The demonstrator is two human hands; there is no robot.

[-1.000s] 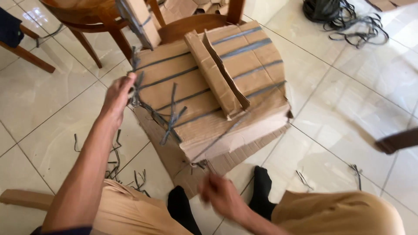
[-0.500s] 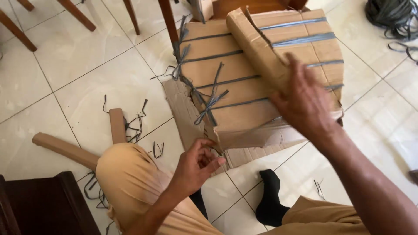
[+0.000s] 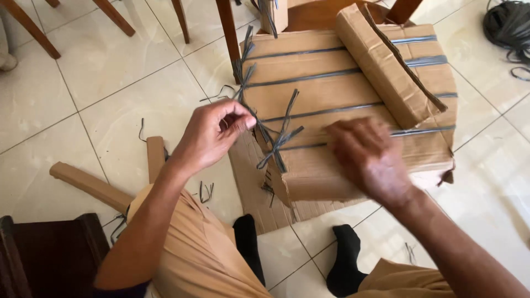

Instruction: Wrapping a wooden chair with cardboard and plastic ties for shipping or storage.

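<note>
A chair seat wrapped in brown cardboard point(image 3: 331, 105) and bound with grey plastic straps sits on the tiled floor before me. A folded cardboard piece point(image 3: 386, 66) lies across its top right. My left hand point(image 3: 212, 135) pinches the grey knotted strap point(image 3: 259, 124) at the wrapping's left edge. My right hand point(image 3: 367, 160), blurred, lies palm down on the front of the cardboard, fingers toward the knot point(image 3: 279, 140); whether it grips a strap I cannot tell.
A flat cardboard sheet point(image 3: 251, 187) lies under the bundle. Cardboard-wrapped sticks point(image 3: 91, 185) and strap offcuts point(image 3: 205, 192) lie at left. Wooden chair legs point(image 3: 229, 33) stand behind, a dark wooden piece point(image 3: 49, 259) at bottom left, a strap coil point(image 3: 508, 25) at top right.
My left hand rose from the bundle's lower front edge to the knotted strap at its left side. My right hand slid down from the folded piece to the front of the cardboard.
</note>
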